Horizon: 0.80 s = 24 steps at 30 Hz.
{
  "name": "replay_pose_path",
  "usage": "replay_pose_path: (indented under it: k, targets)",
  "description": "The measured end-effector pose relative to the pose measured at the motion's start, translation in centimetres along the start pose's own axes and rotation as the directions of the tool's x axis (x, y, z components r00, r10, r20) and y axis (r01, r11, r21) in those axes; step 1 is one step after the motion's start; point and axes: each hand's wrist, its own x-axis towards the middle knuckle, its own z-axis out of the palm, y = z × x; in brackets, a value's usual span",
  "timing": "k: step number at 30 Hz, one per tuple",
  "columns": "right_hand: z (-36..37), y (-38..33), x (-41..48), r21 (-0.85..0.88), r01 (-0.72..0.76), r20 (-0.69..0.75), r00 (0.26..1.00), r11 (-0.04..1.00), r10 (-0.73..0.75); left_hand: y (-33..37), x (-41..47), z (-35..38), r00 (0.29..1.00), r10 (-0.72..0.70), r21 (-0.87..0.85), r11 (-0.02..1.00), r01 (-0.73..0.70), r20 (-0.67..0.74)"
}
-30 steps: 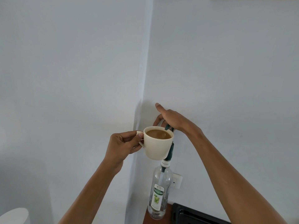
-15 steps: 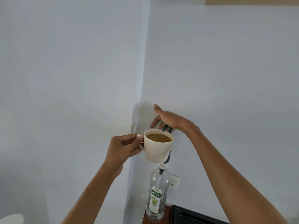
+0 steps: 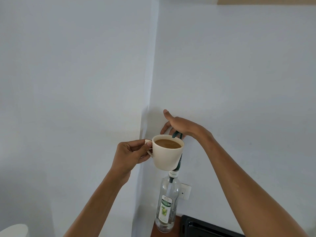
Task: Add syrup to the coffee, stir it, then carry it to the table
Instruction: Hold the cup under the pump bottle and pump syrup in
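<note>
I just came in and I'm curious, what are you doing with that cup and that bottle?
The left hand holds a cream cup of coffee by its handle, up beside the green pump of a clear syrup bottle. The right hand rests on top of the pump, its spout at the cup's rim. The bottle stands on a brown counter in the wall corner. No syrup stream is visible.

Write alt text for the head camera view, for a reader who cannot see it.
A left hand holds a cream cup of coffee by its handle under the green pump spout of a clear syrup bottle, while the right hand rests on the pump top. The bottle stands in a white wall corner.
</note>
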Motion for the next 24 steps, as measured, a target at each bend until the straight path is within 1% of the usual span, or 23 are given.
replay_pose_path:
  k: [4, 8, 14, 24]
  targets:
    - [0.6, 0.1, 0.3, -0.02, 0.012, -0.033, 0.999, 1.0, -0.013, 0.0, -0.1, 0.1, 1.0, -0.001, -0.015, 1.0, 0.001, -0.001]
    - [0.7, 0.3, 0.4, -0.006, 0.017, -0.05, 0.999, 1.0, -0.017, -0.2, 0.1, 0.2, 1.0, -0.01, -0.006, 1.0, 0.01, -0.016]
    - [0.8, 0.6, 0.6, 0.023, 0.034, -0.081, 0.996, 0.999, -0.032, -0.2, 0.3, 0.3, 1.0, -0.009, -0.017, 1.0, 0.009, -0.003]
    - [1.2, 0.9, 0.7, 0.032, 0.047, -0.093, 0.995, 0.998, -0.044, -0.4, 0.5, 0.0, 1.0, 0.003, -0.016, 1.0, -0.003, 0.017]
